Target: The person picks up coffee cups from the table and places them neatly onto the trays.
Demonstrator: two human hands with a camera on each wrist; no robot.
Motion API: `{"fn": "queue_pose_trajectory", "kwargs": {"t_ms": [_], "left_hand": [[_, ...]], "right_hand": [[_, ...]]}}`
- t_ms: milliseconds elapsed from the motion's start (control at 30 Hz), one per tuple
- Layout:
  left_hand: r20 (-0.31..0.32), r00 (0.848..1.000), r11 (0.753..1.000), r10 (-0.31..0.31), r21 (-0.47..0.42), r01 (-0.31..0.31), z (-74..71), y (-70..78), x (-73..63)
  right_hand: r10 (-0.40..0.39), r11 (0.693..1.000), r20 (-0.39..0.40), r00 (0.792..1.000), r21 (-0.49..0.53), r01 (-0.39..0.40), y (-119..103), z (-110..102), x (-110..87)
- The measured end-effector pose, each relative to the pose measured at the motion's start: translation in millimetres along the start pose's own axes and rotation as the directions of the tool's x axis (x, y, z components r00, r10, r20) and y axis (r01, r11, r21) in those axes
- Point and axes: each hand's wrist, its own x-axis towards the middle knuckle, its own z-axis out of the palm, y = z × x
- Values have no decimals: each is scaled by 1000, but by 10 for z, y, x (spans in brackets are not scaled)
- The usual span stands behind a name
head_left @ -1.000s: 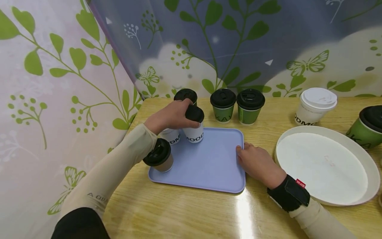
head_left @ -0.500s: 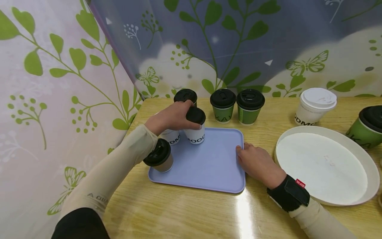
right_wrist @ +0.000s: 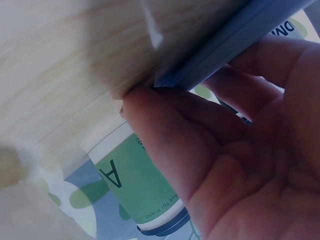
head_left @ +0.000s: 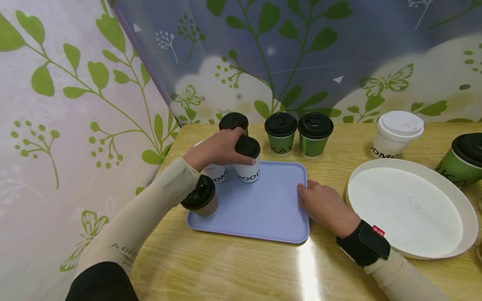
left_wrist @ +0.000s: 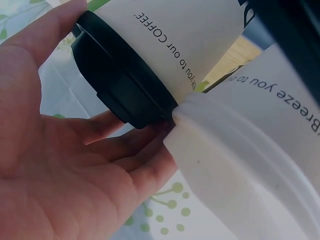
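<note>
On the left part of the lavender tray (head_left: 263, 200), my left hand (head_left: 220, 148) holds a white paper coffee cup (head_left: 247, 171) by its black lid (left_wrist: 122, 70). The thumb and fingertips lie around the lid's rim. Close beside it, a white-lidded paper cup (left_wrist: 225, 150) is mostly hidden by this hand in the head view. A brown cup with a black lid (head_left: 201, 196) stands at the tray's near left corner, partly behind the forearm. My right hand (head_left: 324, 205) grips the tray's right edge, with fingers curled around the rim in the right wrist view.
Behind the tray stand a black-lidded cup (head_left: 234, 121) and two green cups (head_left: 280, 142) (head_left: 314, 144). A round white tray (head_left: 406, 209) lies at the right. Beyond it are a white-lidded cup (head_left: 397, 133) and a green cup (head_left: 461, 165). Patterned cloth walls border the table.
The cup in my left hand has shifted slightly to the right and toward me, and the hand has moved with it. My right hand and the tray have stayed put.
</note>
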Motion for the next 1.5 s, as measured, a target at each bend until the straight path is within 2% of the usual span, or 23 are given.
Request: {"fn": "queue_pose_trajectory", "kwargs": {"t_ms": [300,600,867,1067,1267,1400,1500], "left_hand": [[7,1000,1000,17,-2,-17,18,-6,-12],[15,1000,1000,-1,19,0,31,-3,-26],[7,1000,1000,20,6,-20,16,-23,-34],[-18,1000,1000,17,5,-17,-68,-57,-15],[-57,998,999,3,-34,-5,-198,-98,4],[-87,996,1000,-3,-26,0,-276,-174,46],[-103,994,999,-29,-25,27,-335,-244,71]], "right_hand": [[1,1000,0,1000,3,-1,8,10,10],[13,1000,19,1000,14,-14,8,-2,6],[11,1000,19,1000,14,-12,9,0,0],[7,1000,16,1000,17,-7,5,-7,3],[-4,1000,-12,1000,6,4,7,9,0],[-1,1000,-9,1000,2,1,9,12,-1],[1,1000,-2,1000,1,-1,11,10,-1]]}}
